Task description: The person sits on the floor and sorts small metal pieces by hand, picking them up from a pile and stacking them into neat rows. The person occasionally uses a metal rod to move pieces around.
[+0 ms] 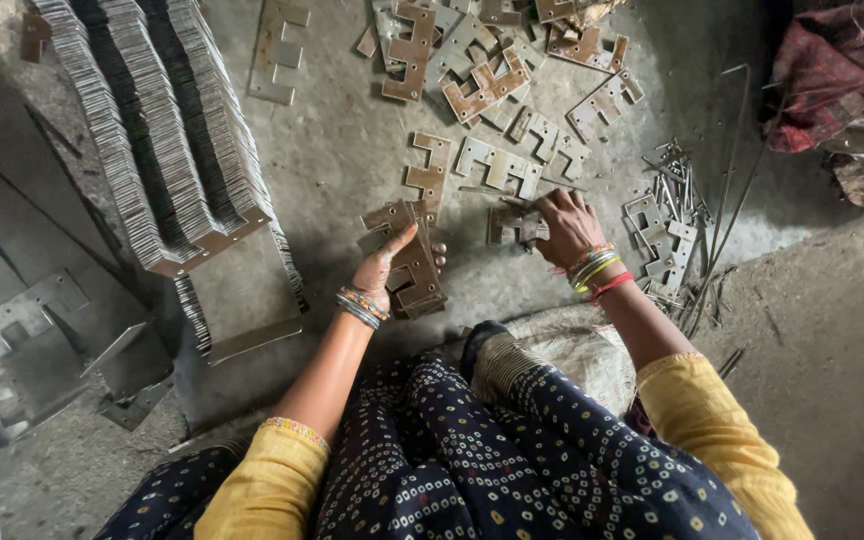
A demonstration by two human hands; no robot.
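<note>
Left hand grips a stack of notched metal plates; right hand, fingers curled, presses on another plate on the floor.

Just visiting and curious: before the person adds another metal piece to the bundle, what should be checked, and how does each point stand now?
1. Left hand grips the stack of notched plates: ok.
2. Right hand is on a loose plate on the floor: ok.
3. Loose plate actually lifted: cannot tell.
4. More scattered plates within reach: ok.
5. Pile of thin metal pins lies apart from the right hand: ok.
6. Stack edges aligned: cannot tell.
</note>
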